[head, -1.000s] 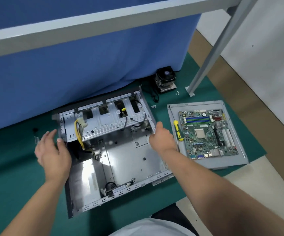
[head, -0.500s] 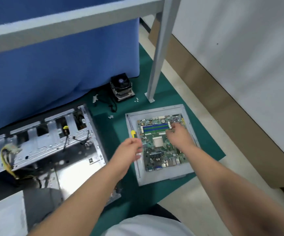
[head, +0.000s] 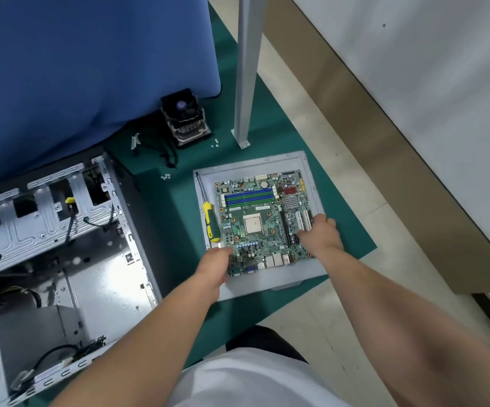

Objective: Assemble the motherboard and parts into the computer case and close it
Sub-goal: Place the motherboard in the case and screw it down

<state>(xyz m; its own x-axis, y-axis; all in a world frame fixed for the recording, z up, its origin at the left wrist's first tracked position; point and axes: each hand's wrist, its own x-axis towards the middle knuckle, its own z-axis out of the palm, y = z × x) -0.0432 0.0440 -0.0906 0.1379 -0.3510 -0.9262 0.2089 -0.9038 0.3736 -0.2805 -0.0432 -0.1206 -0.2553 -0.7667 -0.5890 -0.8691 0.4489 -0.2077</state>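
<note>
— Where are the hands?
— Left hand [head: 215,267] grips the board [head: 264,221] at its near-left corner; right hand [head: 321,235] clamps its right edge.
— And the board?
— Between the fingers, flat on the panel [head: 273,284]. Screwdriver [head: 210,220] left, case [head: 61,245] farther left, fan [head: 185,117] beyond.

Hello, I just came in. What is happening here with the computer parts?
A person is putting a computer together on a green mat. Both hands are on the motherboard, which lies on a grey side panel: the left hand grips its near left corner and the right hand holds its right edge. A yellow and green screwdriver lies beside the board on the panel. The open computer case waits to the left, with no board in it yet. A cooler fan stands farther back.
</note>
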